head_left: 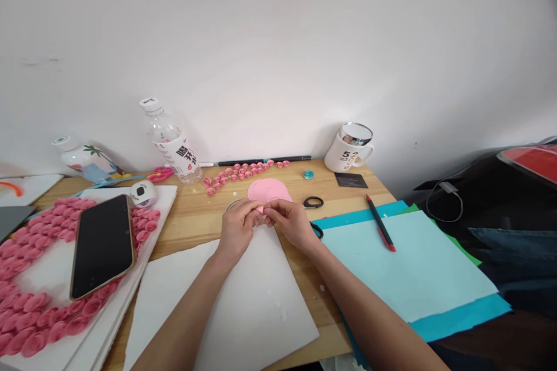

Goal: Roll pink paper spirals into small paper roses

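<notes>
Both hands meet over the far end of a white board (261, 295). Between the fingertips is a small piece of pink paper (260, 208), mostly hidden by the fingers. My left hand (238, 226) pinches it from the left, and my right hand (292, 220) pinches it from the right. Just beyond them lie several overlapping pink paper circles (270, 188). Black scissor handles (313, 202) show beside my right hand; the rest of the scissors is hidden. Small rolled pink paper flowers (239, 173) are lined up near the wall.
A phone (103, 246) rests on a board bearing pink paper flowers (32, 319) at left. Water bottles (174, 148) and a white mug (346, 151) stand along the wall. At right, a red-and-black pen (380, 224) lies on pale blue sheets (404, 266). A teal paper roll (308, 174) sits behind.
</notes>
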### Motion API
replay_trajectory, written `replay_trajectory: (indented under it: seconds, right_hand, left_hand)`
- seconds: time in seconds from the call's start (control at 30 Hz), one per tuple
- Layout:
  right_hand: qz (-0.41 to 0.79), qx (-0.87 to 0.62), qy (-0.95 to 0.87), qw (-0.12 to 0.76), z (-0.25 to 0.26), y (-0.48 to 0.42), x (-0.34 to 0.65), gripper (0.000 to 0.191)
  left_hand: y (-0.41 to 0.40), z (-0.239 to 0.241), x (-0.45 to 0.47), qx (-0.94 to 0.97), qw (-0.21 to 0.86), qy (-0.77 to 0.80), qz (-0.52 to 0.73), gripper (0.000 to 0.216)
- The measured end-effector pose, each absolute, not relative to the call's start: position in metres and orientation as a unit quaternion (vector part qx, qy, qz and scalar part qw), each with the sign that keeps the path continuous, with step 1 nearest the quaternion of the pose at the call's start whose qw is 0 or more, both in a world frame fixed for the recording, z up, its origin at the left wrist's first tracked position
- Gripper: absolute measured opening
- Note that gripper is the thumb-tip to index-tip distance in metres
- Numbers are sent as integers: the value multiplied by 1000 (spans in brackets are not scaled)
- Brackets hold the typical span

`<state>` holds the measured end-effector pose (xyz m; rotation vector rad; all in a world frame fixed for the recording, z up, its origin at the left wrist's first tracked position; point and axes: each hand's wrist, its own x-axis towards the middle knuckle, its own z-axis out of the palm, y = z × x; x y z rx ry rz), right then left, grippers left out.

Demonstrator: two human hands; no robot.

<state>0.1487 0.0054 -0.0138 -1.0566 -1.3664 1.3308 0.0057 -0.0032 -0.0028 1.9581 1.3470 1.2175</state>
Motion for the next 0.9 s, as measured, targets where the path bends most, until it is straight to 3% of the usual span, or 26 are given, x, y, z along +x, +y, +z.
replay_trajectory:
  seconds: [0.9]
  right_hand:
    - [526,-428,-579,453,-17,5,150,20]
  left_hand:
    - [-3,-3,6,710,239,494,441,20]
